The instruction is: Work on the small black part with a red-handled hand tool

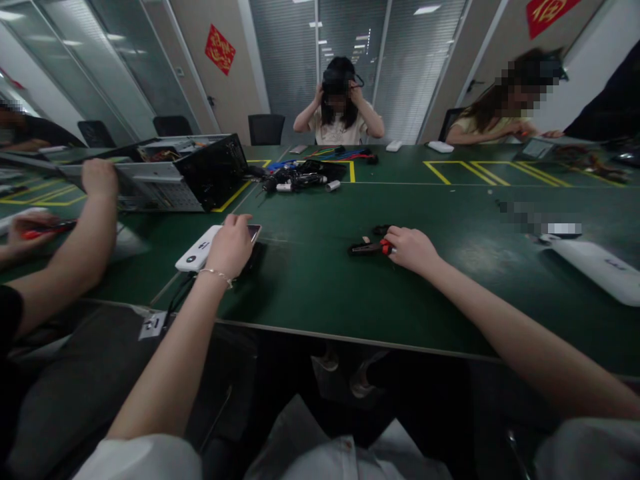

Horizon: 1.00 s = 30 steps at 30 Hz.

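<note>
My left hand (229,248) reaches over a phone (255,233), its fingers bent around the phone's near side. Directly left of that hand lies a white power bank (196,251) with a dark cable running down from it. The fingertips of my right hand (413,249) are closed on the red handles of a pair of pliers (367,249), which lies on the green table (310,287) with its dark jaws pointing left. Close behind the jaws are a small pale bit and a dark object that I cannot make out.
An opened computer case (200,175) stands at the left, with a neighbour's arm (95,213) in front. Beyond my hands lies a heap of cables (300,175). A white power bank (600,267) lies at right. Two people sit across the table.
</note>
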Motion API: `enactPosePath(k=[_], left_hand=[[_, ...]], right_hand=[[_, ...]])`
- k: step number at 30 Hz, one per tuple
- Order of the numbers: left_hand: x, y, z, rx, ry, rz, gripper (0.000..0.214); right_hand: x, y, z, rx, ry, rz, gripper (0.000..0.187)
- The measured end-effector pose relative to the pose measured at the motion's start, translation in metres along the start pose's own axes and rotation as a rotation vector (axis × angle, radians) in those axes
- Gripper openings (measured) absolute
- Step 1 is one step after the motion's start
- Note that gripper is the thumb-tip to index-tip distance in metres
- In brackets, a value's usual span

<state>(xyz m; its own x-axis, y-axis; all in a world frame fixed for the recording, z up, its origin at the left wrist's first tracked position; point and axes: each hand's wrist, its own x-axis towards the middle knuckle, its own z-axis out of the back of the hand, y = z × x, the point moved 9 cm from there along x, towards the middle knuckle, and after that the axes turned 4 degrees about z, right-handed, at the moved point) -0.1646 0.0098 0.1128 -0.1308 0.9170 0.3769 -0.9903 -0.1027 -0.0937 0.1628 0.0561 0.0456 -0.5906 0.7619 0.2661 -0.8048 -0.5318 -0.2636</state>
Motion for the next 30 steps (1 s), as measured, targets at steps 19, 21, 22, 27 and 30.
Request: enactPosePath(k=[19, 21, 22, 27, 30], left_hand=[[-0.015, -0.086, -0.01, -0.359, 0.07, -0.339, 0.028], [-0.017, -0.12, -0.032, -0.414, 0.169, -0.425, 0.038], [-0.017, -0.135, -0.045, -0.428, 0.231, -0.452, 0.045], [-0.011, -0.189, -0.094, -0.395, 0.444, -0.512, 0.061], [-0.008, -0.201, -0.099, -0.347, 0.414, -0.524, 0.043]], right_hand=[[-0.001, 0.001, 0.002, 0.039, 0.008, 0.001, 0.022], [-0.001, 0.0, 0.001, 0.036, 0.013, -0.005, 0.022], [-0.001, 0.0, 0.001, 0.035, 0.016, -0.006, 0.022], [0.0, 0.0, -0.002, 0.008, 0.031, -0.016, 0.023], [0.0, 0.0, -0.002, 0.002, 0.025, -0.014, 0.022]])
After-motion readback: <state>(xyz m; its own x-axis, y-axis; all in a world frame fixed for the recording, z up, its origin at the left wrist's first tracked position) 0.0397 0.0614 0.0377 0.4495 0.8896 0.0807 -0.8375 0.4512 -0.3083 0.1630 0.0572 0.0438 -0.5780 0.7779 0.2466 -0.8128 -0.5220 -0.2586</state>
